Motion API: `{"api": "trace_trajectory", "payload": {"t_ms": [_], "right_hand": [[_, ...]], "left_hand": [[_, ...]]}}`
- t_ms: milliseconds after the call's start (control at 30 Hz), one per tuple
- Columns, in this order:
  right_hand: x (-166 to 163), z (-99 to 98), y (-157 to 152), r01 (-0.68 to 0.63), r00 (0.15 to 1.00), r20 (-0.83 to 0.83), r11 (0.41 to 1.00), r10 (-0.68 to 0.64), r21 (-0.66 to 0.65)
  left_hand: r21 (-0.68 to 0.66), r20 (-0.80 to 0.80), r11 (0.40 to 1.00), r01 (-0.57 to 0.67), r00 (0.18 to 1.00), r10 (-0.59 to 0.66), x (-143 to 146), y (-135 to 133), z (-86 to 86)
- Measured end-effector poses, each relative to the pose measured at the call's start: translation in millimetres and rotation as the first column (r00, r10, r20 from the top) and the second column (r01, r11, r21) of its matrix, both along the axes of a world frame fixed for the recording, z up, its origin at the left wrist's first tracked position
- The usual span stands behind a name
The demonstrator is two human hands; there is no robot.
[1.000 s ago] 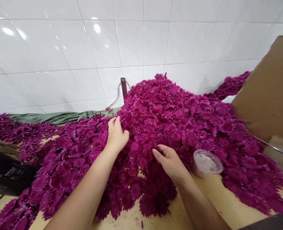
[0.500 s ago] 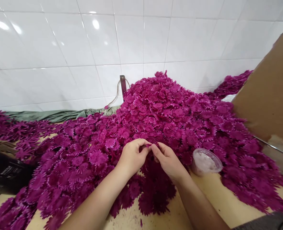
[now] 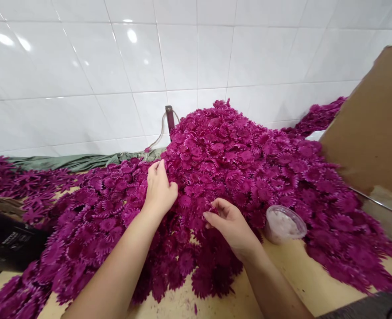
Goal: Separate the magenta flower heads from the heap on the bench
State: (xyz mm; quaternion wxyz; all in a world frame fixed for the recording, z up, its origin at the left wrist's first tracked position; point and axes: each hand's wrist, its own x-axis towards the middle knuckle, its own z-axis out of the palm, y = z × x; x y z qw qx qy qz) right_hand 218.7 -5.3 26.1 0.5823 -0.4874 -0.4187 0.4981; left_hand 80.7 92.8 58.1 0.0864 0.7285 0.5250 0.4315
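A large heap of purple artificial flower pieces (image 3: 215, 146) with fringed petals spreads over the table. My left hand (image 3: 160, 188) reaches onto the heap, left of centre. Its thumb stands apart from the bent fingers, and no piece shows in it; the fingertips are partly hidden. Nearer to me, my right hand (image 3: 227, 221) is closed in a pinch, thumb against fingers, with a small purple flower piece (image 3: 212, 209) at the tips. That piece is hard to tell from the flowers behind it. Beneath the right hand lie darker, shaded flower pieces (image 3: 212, 270).
A clear plastic tub (image 3: 285, 223) with whitish contents stands right of my right hand. A cardboard sheet (image 3: 375, 141) leans at the right. At the left is a black box (image 3: 13, 241). Green cloth (image 3: 66, 161) runs along the white tiled wall (image 3: 179, 53). Bare tabletop (image 3: 292, 266) shows in front.
My hands were together at the fingertips over a small purple piece. The left has moved away, left and forward onto the heap; the right has stayed almost in place.
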Motion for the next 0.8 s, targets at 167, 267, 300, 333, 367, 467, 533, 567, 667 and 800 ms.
{"api": "trace_trajectory", "payload": {"t_ms": [167,267,300,333,367,467,533,567,667,800], "right_hand": [[-0.5,-0.7,1.9,0.058,0.997,-0.050,0.996,-0.061,-0.063],[0.1,-0.7,1.9,0.062,0.998,-0.021,0.998,-0.062,-0.029],[0.3,-0.5,2.1,0.054,0.999,-0.003,0.998,-0.054,-0.014],[0.6,-0.4,2.4,0.041,0.999,0.014,0.999,-0.041,-0.002],[1.0,-0.4,2.9,0.030,0.999,0.029,1.000,-0.030,0.009],[2.2,-1.5,4.4,0.006,0.999,0.052,1.000,-0.007,0.028],[2.8,-2.8,4.8,-0.010,0.999,0.045,0.999,0.009,0.036],[3.1,-3.4,4.6,-0.023,0.999,0.038,0.999,0.022,0.041],[4.0,-3.7,2.2,-0.062,0.996,0.066,0.996,0.057,0.071],[6.0,-0.8,-2.7,-0.034,0.938,0.347,0.990,-0.016,0.139]], "left_hand": [[-0.010,-0.273,0.970,0.245,0.932,-0.238,0.7,-26.7,-8.9],[0.021,-0.277,0.984,0.177,0.947,-0.164,0.3,-26.9,-11.6],[0.018,-0.229,0.984,0.177,0.959,-0.169,0.7,-26.6,-11.2],[-0.003,-0.164,0.979,0.202,0.966,-0.199,1.5,-27.0,-10.3],[-0.043,-0.096,0.968,0.248,0.963,-0.251,2.7,-28.6,-9.1],[-0.229,0.105,0.877,0.422,0.907,-0.409,9.0,-38.7,-6.2],[-0.391,0.265,0.764,0.513,0.858,-0.440,13.6,-45.7,-6.6],[-0.455,0.360,0.701,0.549,0.834,-0.419,15.4,-48.0,-7.4],[-0.529,0.581,0.538,0.657,0.742,-0.335,18.4,-50.6,-10.1],[-0.499,0.587,0.513,0.699,0.708,-0.393,21.5,-50.9,-9.9]]}}
